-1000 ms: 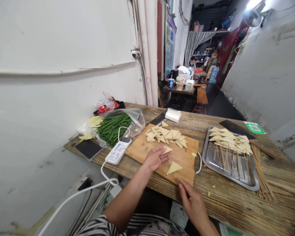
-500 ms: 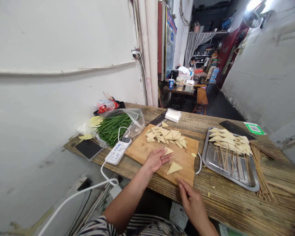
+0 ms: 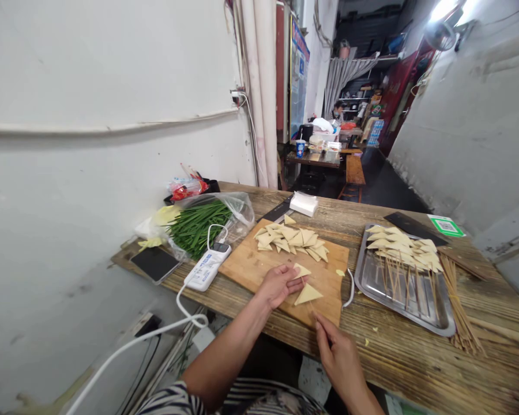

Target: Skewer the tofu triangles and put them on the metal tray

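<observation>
My left hand (image 3: 281, 285) is over the wooden cutting board (image 3: 246, 259), closed on a pale yellow triangular slice (image 3: 303, 270) that looks like dried tofu. My right hand (image 3: 339, 351), at the board's near edge, pinches the lower end of a thin bamboo skewer (image 3: 312, 309). A second triangular slice (image 3: 308, 294) is on that skewer, just below my left fingertips. The skewer's upper tip is hard to make out near the slice in my left hand. Farther back on the board lies a loose pile of similar slices (image 3: 292, 237).
Right of the board, a metal tray (image 3: 374, 288) carries skewered slices (image 3: 400, 245), with a bundle of bare skewers (image 3: 465, 311) beside it. On the left are a power strip (image 3: 208, 268), a phone (image 3: 154, 264) and bagged green chives (image 3: 199, 227). A white box (image 3: 303, 204) stands behind the board.
My left hand and its slice have shifted slightly to the right, closer to the slice on the skewer. My right hand has stayed nearly still, keeping its pinch on the skewer.
</observation>
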The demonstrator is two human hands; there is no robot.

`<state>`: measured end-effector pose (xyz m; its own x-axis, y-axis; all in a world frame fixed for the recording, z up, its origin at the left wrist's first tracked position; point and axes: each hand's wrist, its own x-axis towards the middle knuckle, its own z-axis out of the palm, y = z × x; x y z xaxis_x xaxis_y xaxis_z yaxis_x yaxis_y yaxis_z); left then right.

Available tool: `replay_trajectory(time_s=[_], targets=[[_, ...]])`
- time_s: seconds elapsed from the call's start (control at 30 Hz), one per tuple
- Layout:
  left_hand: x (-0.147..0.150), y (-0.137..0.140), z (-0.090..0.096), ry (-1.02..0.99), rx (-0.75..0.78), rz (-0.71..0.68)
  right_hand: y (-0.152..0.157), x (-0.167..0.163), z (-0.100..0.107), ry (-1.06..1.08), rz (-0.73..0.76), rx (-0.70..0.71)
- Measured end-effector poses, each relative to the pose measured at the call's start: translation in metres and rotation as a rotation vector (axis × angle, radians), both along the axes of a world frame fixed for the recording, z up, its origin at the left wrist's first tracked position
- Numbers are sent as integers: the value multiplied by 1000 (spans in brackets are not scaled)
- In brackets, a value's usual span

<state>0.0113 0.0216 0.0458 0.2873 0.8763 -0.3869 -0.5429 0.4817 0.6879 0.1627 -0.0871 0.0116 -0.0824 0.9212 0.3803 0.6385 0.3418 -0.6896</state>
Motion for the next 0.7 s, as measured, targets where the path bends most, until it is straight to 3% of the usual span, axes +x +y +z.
replay_trajectory(time_s=[0.7], targets=[[12, -8, 0, 4, 10, -14, 5, -1, -1, 40, -30, -19]])
